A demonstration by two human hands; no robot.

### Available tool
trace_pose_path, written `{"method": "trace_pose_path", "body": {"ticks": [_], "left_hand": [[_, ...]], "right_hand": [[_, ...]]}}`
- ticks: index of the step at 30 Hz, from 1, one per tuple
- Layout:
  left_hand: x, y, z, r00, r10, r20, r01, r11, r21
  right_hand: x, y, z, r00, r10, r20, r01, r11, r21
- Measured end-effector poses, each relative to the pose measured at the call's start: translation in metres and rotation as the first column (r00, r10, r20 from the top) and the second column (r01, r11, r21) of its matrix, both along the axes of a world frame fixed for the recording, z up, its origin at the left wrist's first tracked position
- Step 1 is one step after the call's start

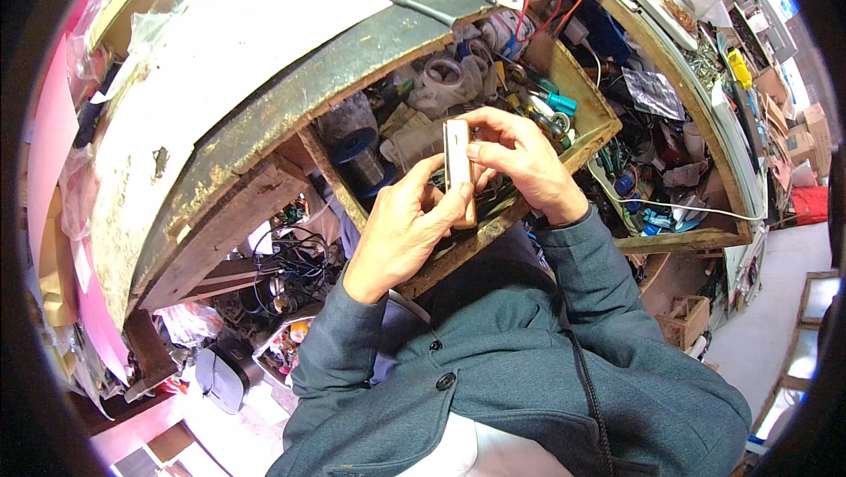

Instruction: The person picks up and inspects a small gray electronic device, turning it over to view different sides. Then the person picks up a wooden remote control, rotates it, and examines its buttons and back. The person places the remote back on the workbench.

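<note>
Between my two hands is a small flat rectangular device (458, 160), white on one face with a tan-gold edge, held upright on its narrow side. My left hand (401, 226) grips its lower left part, thumb on the white face. My right hand (524, 162) pinches its upper right edge with thumb and fingers. What lies on its far side is hidden. Both hands are above an open wooden drawer (577, 147) crammed with parts. In the drawer are a wire spool (361, 160), a roll of tape (442, 73) and a teal-handled tool (561, 103).
A worn workbench (264, 116) curves along the far left, with a soldering iron (414, 7) and red test leads (533, 1) at its far end. A second cluttered drawer (687, 239) stands open at right. Tangled black cables (286, 266) hang below the bench.
</note>
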State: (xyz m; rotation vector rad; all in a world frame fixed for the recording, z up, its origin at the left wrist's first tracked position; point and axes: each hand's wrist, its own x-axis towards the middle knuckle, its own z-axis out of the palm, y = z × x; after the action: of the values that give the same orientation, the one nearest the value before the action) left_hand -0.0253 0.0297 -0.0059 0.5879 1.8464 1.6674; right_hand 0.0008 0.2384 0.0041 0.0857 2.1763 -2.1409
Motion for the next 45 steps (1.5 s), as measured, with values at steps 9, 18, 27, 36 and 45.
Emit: {"method": "trace_pose_path", "body": {"ticks": [9, 18, 27, 36, 45], "left_hand": [[0.0, 0.001, -0.003, 0.998, 0.025, -0.057, -0.026, 0.999, -0.025], [0.0, 0.0, -0.006, 0.995, 0.03, -0.097, -0.034, 0.999, -0.038], [0.001, 0.0, 0.0, 0.996, 0.022, -0.087, -0.027, 0.998, -0.052], [0.001, 0.0, 0.003, 0.997, 0.019, -0.08, -0.022, 0.999, -0.033], [0.0, 0.0, 0.002, 0.997, 0.002, -0.072, -0.001, 1.0, 0.001]], "right_hand": [[0.0, 0.001, 0.001, 0.999, 0.028, 0.021, -0.028, 1.0, -0.007], [0.001, 0.0, 0.0, 1.0, 0.01, -0.029, -0.01, 1.0, -0.002], [-0.001, 0.003, -0.004, 0.997, 0.053, -0.056, -0.055, 0.998, -0.025], [0.0, 0.001, -0.004, 0.998, 0.036, -0.058, -0.038, 0.999, -0.025], [-0.001, 0.002, -0.005, 0.999, 0.035, -0.041, -0.036, 0.999, -0.023]]}}
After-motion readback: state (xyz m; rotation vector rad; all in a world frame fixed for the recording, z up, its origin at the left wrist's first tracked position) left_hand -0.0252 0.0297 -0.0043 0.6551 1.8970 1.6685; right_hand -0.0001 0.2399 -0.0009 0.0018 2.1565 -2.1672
